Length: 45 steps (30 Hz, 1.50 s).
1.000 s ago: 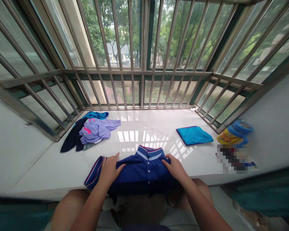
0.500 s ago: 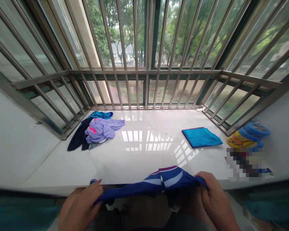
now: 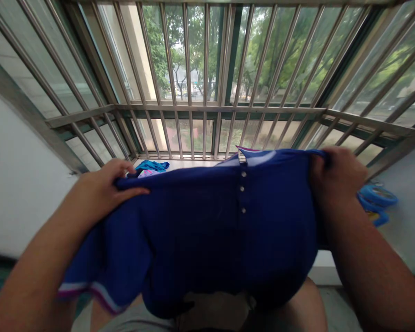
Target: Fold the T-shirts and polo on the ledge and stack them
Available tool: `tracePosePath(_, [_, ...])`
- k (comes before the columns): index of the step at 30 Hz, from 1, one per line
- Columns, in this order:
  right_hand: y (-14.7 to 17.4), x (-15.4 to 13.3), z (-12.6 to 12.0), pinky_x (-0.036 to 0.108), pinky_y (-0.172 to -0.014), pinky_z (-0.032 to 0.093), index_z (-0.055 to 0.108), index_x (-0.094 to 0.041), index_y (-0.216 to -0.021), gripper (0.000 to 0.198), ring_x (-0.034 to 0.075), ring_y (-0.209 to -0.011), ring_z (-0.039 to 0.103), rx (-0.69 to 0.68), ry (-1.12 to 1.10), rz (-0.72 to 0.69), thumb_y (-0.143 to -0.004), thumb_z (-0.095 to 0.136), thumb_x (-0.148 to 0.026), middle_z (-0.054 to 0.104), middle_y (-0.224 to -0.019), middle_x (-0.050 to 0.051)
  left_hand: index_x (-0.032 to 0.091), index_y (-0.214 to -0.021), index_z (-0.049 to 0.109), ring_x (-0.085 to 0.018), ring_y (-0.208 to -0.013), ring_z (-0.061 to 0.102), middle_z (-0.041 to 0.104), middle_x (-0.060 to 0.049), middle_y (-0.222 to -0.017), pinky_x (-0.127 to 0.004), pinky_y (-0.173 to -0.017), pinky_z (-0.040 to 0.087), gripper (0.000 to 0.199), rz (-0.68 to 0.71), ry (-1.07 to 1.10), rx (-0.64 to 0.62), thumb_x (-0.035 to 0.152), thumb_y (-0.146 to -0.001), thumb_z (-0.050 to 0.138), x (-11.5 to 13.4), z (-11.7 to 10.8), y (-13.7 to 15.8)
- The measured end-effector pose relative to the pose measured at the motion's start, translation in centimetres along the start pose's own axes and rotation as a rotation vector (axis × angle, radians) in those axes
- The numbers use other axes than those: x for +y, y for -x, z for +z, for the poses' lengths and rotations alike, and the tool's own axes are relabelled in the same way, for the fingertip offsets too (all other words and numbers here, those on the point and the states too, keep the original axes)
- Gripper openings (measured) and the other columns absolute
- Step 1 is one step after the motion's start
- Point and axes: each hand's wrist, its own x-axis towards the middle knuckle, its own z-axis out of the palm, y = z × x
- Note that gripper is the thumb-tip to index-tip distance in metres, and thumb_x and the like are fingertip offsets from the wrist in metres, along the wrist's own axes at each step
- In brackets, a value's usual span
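My left hand [image 3: 102,189] pinches the blue shirt [image 3: 200,230] at one shoulder, the cloth caught between my thumb on the near side and the fingers at its top edge. My right hand [image 3: 342,175] is closed over the other shoulder, its fingertips partly hidden. The shirt hangs down between my hands, in front of the window bars [image 3: 206,60], with its collar [image 3: 261,159] nearer my right. The trimmed sleeve [image 3: 114,263] droops below my left fingers.
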Motion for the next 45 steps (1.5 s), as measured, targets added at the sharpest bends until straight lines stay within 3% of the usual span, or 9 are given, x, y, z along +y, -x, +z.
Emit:
tracePosePath(5, [-1.5,-6.6,10.1,0.045,-0.108,0.041,0.07,-0.007,-0.128,0.044,0.033,-0.141,0.055,-0.422,0.093,-0.162,-0.113,0.047,-0.041,0.064,-0.144,0.025,0.007,-0.133,0.063,-0.038,-0.135,0.062,0.065,-0.018,-0.139,-0.054,-0.114,0.044,0.051,0.208,0.08,-0.245,0.046,-0.101,0.067,5.6,9.3,-9.2])
tracePosePath(9, [7.0,-8.3,15.6,0.042,-0.116,0.04,0.066,-0.008,-0.139,0.041,0.033,-0.141,0.053,-0.635,0.053,-0.205,-0.104,0.068,-0.029,0.058,-0.153,0.025,0.017,-0.131,0.071,-0.034,-0.137,0.061,0.065,-0.018,-0.148,-0.052,-0.115,0.046,0.034,0.268,0.116,-0.347,0.019,-0.097,0.068,9.4,17.2,-3.9])
tracePosePath(16, [21.7,-7.3,20.1,0.063,-0.13,0.021,0.042,-0.024,-0.169,0.066,0.039,-0.164,0.025,-0.941,0.034,-0.115,-0.109,0.051,-0.051,0.03,-0.178,0.012,0.026,-0.147,0.065,-0.041,-0.152,0.049,0.054,-0.016,-0.165,-0.068,-0.121,0.04,0.045,0.184,0.182,-0.492,0.036,-0.104,0.057,12.1,25.7,8.5])
tracePosePath(21, [25.5,-4.0,20.5,0.059,-0.133,0.008,0.036,-0.029,-0.172,0.066,0.032,-0.168,0.017,-0.895,0.036,-0.117,-0.111,0.039,-0.055,0.023,-0.181,0.006,0.02,-0.132,0.071,-0.03,-0.137,0.063,0.069,-0.017,-0.144,-0.049,-0.119,0.046,0.043,0.06,0.309,-0.328,0.034,-0.108,0.038,8.4,26.2,10.5])
tracePosePath(27, [26.6,-3.5,19.4,0.058,-0.133,0.01,0.038,-0.028,-0.171,0.067,0.032,-0.167,0.018,-0.868,0.022,-0.126,-0.11,0.039,-0.056,0.026,-0.18,0.006,0.002,-0.123,0.068,-0.051,-0.117,0.067,0.068,-0.035,-0.125,-0.057,-0.09,0.056,0.077,-0.527,0.018,-0.346,0.071,-0.093,0.053,3.5,24.7,9.8])
tracePosePath(32, [27.0,-3.5,19.0,0.058,-0.133,0.011,0.041,-0.028,-0.17,0.066,0.032,-0.167,0.02,-0.865,0.013,-0.117,-0.11,0.04,-0.054,0.028,-0.179,0.007,0.018,-0.083,0.073,-0.041,-0.097,0.077,0.079,-0.021,-0.09,-0.047,-0.085,0.057,0.034,-0.478,0.181,-0.498,0.05,-0.09,0.063,1.8,24.6,8.4])
tracePosePath(36, [27.2,-3.4,18.8,0.057,-0.133,0.011,0.042,-0.029,-0.17,0.065,0.031,-0.167,0.021,-0.861,0.009,-0.118,-0.109,0.041,-0.054,0.03,-0.179,0.006,0.015,-0.106,0.071,-0.039,-0.099,0.077,0.079,-0.02,-0.1,-0.048,-0.084,0.059,0.044,-0.466,0.218,-0.348,0.045,-0.106,0.04,3.5,23.5,7.4])
tracePosePath(39, [27.1,-3.5,18.7,0.057,-0.133,0.012,0.042,-0.029,-0.169,0.065,0.031,-0.167,0.022,-0.861,0.007,-0.12,-0.109,0.041,-0.053,0.03,-0.179,0.006,0.017,-0.124,0.067,-0.034,-0.134,0.065,0.07,-0.02,-0.14,-0.047,-0.109,0.054,0.045,-0.353,0.258,-0.211,0.044,-0.111,0.034,6.8,22.7,8.3])
tracePosePath(45, [27.0,-3.6,18.5,0.056,-0.133,0.011,0.042,-0.029,-0.169,0.064,0.032,-0.167,0.021,-0.864,-0.001,-0.114,-0.109,0.041,-0.053,0.03,-0.179,0.006,0.035,-0.148,0.064,-0.03,-0.157,0.044,0.054,-0.004,-0.165,-0.057,-0.133,0.03,0.059,0.551,0.307,-0.212,0.008,-0.099,0.045,10.6,23.7,13.9])
